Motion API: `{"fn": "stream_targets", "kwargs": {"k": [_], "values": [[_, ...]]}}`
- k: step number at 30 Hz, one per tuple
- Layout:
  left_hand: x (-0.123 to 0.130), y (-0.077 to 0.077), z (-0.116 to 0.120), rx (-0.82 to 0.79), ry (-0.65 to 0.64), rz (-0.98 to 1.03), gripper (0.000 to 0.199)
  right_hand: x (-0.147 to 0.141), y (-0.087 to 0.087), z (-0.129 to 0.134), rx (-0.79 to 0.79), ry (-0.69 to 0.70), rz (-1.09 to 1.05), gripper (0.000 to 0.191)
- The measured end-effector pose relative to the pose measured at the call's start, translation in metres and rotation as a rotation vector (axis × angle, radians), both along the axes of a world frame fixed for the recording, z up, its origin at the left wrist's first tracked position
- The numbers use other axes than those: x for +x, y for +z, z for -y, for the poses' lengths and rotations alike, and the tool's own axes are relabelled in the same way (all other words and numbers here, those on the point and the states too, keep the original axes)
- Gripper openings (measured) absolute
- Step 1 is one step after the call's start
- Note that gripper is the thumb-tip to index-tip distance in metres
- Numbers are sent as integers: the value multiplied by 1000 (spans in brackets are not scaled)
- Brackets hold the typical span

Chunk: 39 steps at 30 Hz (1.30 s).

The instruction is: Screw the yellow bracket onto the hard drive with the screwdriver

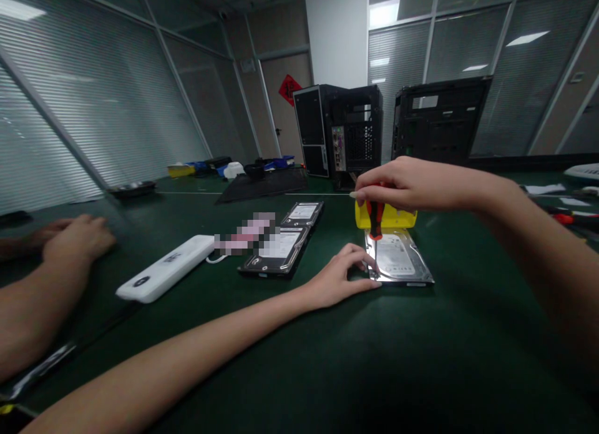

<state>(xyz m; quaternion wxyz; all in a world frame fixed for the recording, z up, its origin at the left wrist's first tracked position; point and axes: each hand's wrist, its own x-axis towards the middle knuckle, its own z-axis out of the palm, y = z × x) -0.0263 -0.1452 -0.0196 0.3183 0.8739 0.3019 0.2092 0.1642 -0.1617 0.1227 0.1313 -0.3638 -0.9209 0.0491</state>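
Observation:
In front of me on the green table lies a hard drive, its silver, labelled face up. My right hand is closed around the top of a red and black screwdriver, held upright over the drive's left part. The shaft points down to the drive's near left corner. My left hand rests at the drive's left edge, with fingers and thumb bent about that corner and touching it. Just behind the drive sits a yellow container, partly hidden by my right hand.
Two more hard drives, a near one and a far one, lie left of centre. Beside them is a white power bank. Another person's hands rest at the left. Computer cases stand behind; a black mat lies farther back.

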Motion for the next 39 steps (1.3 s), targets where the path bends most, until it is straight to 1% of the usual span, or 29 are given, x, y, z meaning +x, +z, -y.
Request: {"fn": "stream_targets", "kwargs": {"k": [4,6,8,11,14,16,20,23,26,28,34,39], "values": [[0,-1,0,-5,3,6,30,0,-1,0,-43,-55,-11,44],[0,-1,0,-2,0,9,30,0,-1,1,-71,-71,-24,44],[1,-2,0,1,-2,13,29,1,0,2,-81,-60,-21,40],[1,-2,-1,0,-2,15,29,1,2,2,-39,-16,-22,36],[1,-2,-1,0,-2,9,29,1,1,2,-46,24,-29,37],[1,-1,-1,-4,-4,6,29,0,0,0,-51,22,-9,37],[1,0,-1,-14,-4,11,28,-3,-4,-2,108,-29,53,37],[2,1,0,-28,6,2,29,-5,-4,0,142,-72,63,44],[2,0,0,-20,11,-2,29,-5,-4,3,101,-123,33,38],[2,0,0,-11,6,3,28,-3,-3,5,50,-117,18,33],[3,2,1,-21,-7,11,26,1,-1,1,-105,-26,-30,33],[2,0,0,-25,1,12,28,0,0,0,-120,72,-45,32]]}}
